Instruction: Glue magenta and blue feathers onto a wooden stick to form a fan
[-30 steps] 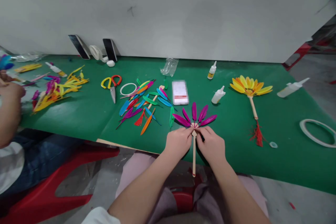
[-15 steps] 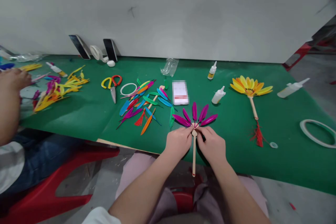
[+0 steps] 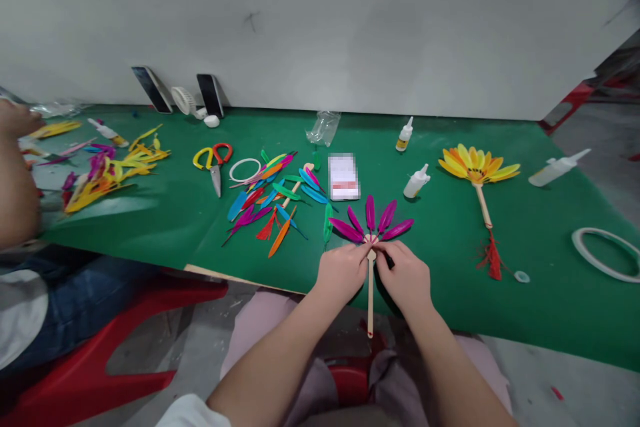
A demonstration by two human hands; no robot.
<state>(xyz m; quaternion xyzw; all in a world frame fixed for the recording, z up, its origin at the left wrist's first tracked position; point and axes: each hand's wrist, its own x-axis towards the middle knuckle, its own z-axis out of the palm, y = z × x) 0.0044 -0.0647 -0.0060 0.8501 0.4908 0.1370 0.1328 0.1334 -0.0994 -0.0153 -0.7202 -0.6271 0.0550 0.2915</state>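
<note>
— Since a second ago, little has shifted: both hands keep pressing at the fan's hub, while the neighbour's arm (image 3: pixel 17 173) on the far left has drawn back from the yellow feather pile (image 3: pixel 107 170).

— How are the hands set?

— The left hand (image 3: pixel 341 273) and right hand (image 3: pixel 406 277) are each pinched on the base of the purple feathers (image 3: pixel 371 219), either side of the stick (image 3: pixel 370 293). That pins the quills where they meet, so the spread stays even.

— Where does the fan lie?

— Near the table (image 3: pixel 500 307) front edge, the stick's end overhanging toward the lap. Loose feathers (image 3: pixel 273 197) lie left, a glue bottle (image 3: pixel 416 181) just behind, the yellow fan (image 3: pixel 477 170) well to the right; bare green between them leaves room.
</note>
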